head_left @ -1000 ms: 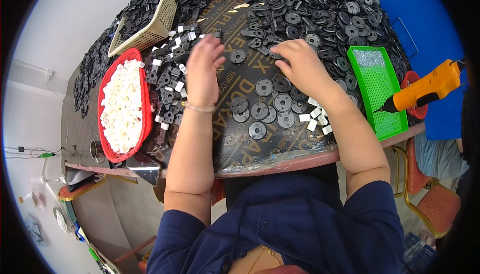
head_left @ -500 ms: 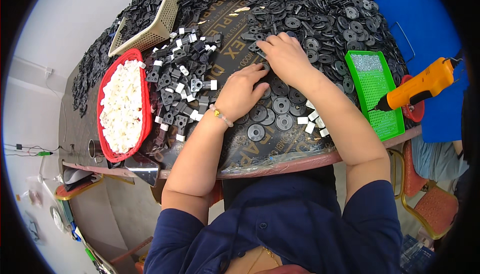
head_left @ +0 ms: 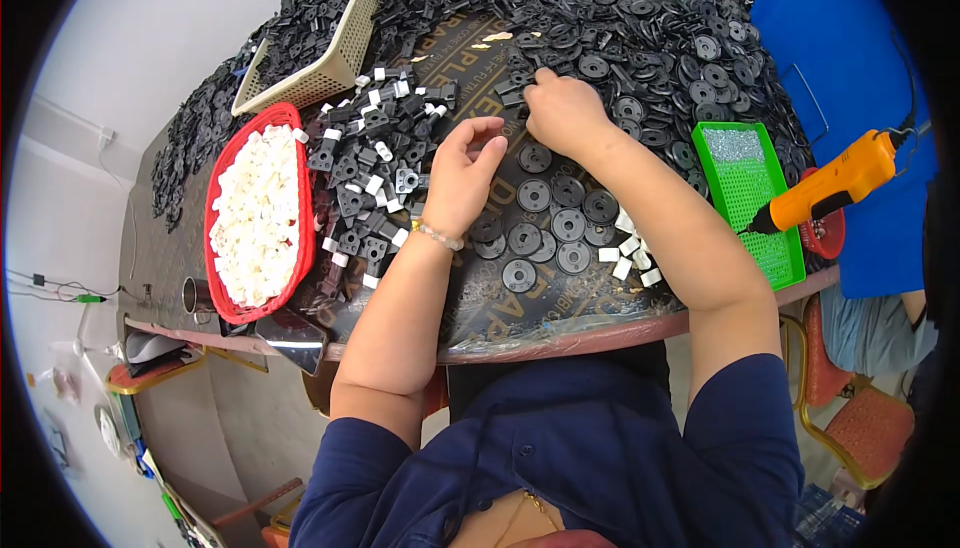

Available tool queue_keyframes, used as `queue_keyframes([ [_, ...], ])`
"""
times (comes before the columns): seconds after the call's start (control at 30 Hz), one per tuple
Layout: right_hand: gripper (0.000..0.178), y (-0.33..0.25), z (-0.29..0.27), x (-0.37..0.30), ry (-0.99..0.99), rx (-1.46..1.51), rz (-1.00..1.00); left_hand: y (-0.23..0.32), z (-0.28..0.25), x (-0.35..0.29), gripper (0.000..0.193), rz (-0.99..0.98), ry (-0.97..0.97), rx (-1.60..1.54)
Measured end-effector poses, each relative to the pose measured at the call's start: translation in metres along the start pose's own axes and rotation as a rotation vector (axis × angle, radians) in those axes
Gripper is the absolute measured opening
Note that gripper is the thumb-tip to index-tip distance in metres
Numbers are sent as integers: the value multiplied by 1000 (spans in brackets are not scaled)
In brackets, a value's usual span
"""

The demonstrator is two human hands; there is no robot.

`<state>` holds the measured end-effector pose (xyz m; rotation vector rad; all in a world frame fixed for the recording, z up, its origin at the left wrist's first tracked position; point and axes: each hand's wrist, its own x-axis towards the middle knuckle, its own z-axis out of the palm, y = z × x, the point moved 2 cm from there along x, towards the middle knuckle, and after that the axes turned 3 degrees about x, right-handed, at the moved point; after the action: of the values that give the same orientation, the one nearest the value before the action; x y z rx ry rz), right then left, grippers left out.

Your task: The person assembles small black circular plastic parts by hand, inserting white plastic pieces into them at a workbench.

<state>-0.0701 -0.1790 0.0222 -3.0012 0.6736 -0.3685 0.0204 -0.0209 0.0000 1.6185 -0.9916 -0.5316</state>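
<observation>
A: Where to look first?

B: At the bare right hand [head_left: 563, 116], bent down at the near fringe of the flat black plastic pieces [head_left: 512, 88], toward the far edge of the dark, broad table [head_left: 475, 313]. Fingertips partly hidden, so cannot tell whether gripping a piece.

A: And the bare left hand [head_left: 465, 173]?

B: Loosely open, thumb apart from fingers, nothing visible inside. Closer to the near edge, between the black plastic blocks with white ends [head_left: 407, 180] and the loose, round black discs [head_left: 568, 216].

A: How to pick well here?

B: Probably best to lift from the fringe, one piece at a time, pinching by the sides. Keep the left hand close, ready to receive. Mind the right forearm, too (very near those small white plastic blocks [head_left: 629, 246], easily knocked).

A: Now the counts?

B: Loose discs: about twelve, some overlapping. Small white blocks beside them, toward the near edge: about seven. Baskets: two, one red and oval [head_left: 307, 198] at the left edge, one cream and slatted [head_left: 345, 58] at the far left. Green plastic tray [head_left: 728, 176]: one, by the right edge. Orange electric screwdriver [head_left: 835, 186]: one, tip over the tray. White-ended blocks and flat pieces: too jumbled to count.
</observation>
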Motion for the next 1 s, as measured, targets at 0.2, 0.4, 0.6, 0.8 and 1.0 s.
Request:
queue_keyframes([
  [0.2,17,2,-31,-27,100,1109,224,18,10,-10,56,209,54,-16],
  [0.4,6,-18,-37,-73,0,1700,292,34,19,-22,48,-7,-195,-342],
  [0.6,7,2,-29,-79,366,1869,190,27,22,-16,38,-127,-254,-558],
  [0.8,7,3,-42,-83,356,1871,178,34,16,-16,35,-172,-237,-866],
  [1.0,45,-9,-46,-89,196,1299,2,33,17,-20,36,-197,-304,-931],
])
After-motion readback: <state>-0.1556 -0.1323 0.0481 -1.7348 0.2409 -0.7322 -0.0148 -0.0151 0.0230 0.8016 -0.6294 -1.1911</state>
